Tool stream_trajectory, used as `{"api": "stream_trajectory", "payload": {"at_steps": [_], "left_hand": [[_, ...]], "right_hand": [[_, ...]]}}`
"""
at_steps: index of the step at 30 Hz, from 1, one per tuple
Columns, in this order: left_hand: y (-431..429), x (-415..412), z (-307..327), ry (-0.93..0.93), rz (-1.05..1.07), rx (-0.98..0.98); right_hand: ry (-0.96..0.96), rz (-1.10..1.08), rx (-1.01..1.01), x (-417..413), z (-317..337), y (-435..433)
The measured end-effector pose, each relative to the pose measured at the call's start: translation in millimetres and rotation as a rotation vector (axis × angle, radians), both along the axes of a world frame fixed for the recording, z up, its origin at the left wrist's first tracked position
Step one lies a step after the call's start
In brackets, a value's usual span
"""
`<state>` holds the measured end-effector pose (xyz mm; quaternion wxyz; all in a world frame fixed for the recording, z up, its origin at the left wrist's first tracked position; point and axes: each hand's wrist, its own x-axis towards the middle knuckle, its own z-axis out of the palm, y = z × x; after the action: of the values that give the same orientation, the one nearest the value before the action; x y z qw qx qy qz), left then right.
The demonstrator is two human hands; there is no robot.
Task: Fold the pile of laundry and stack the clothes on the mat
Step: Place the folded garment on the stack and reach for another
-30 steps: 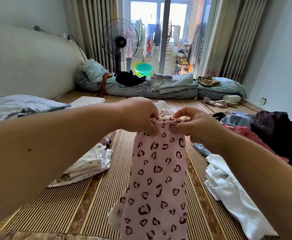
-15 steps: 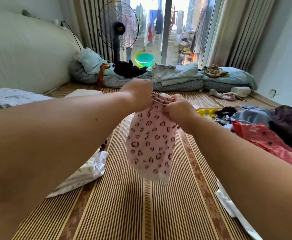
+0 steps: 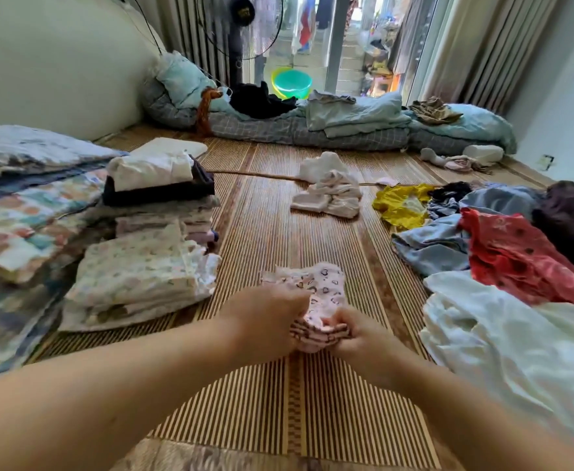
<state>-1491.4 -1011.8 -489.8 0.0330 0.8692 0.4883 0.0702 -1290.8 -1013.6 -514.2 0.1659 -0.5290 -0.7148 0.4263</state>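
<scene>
Your left hand (image 3: 268,314) and right hand (image 3: 353,334) both grip the folded pink heart-print garment (image 3: 316,300) low over the mat (image 3: 278,232), fingers curled tight.

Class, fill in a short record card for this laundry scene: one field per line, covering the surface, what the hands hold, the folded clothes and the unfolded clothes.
surface: striped woven mat
item in hand: pink heart-print garment, folded small, low over the mat
left hand: grips the garment's left side
right hand: fingers curled round its near edge
folded stack: on the person's left, floral piece on top
second folded stack: behind it, white over dark
unfolded pile: on the right, red, blue, yellow and white pieces
stage: garment not yet stacked
</scene>
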Motion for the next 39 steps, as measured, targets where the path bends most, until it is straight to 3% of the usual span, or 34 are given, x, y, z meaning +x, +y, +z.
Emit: {"api": "stream_trajectory", "payload": {"at_steps": [4, 9, 12, 15, 18, 20, 22, 24, 26, 28, 31, 35, 39], "left_hand": [[-46, 4, -48, 0.075, 0.029, -0.209], [-69, -2, -52, -0.065, 0.072, -0.387], [-62, -8, -32, -0.249, 0.096, -0.498], [-32, -13, -15, -0.533, 0.183, -0.552], [14, -13, -12, -0.772, 0.339, -0.479], [41, -13, -21, -0.842, 0.489, -0.405], [55, -15, -36, -0.74, 0.664, -0.394], [60, -18, -54, -0.559, 0.781, -0.52], [58, -17, -70, -0.405, 0.825, -0.609], [57, -13, -81, -0.296, 0.857, -0.571], [56, -6, -87, -0.246, 0.862, -0.525], [56, 2, -86, -0.431, 0.842, -0.522], [49, -3, -81, -0.849, 0.908, -0.675]], "right_hand": [[-0.224, 0.081, -0.166, 3, -26, -35], [-0.2, 0.166, -0.351, 11, -14, -43], [-0.109, 0.164, -0.364, 12, 0, -31], [0.043, 0.053, -0.309, 8, 13, -3], [0.162, -0.193, -0.231, -4, 14, 34], [0.111, -0.419, -0.116, -14, 1, 59], [-0.077, -0.561, 0.004, -21, -15, 71], [-0.17, -0.587, -0.019, -24, -35, 78], [-0.261, -0.581, -0.099, -27, -53, 79], [-0.395, -0.573, -0.093, -28, -65, 80], [-0.464, -0.514, -0.034, -33, -72, 81], [-0.215, -0.48, 0.007, -38, -70, 79], [0.196, -0.576, -0.069, -34, -57, 62]]}}
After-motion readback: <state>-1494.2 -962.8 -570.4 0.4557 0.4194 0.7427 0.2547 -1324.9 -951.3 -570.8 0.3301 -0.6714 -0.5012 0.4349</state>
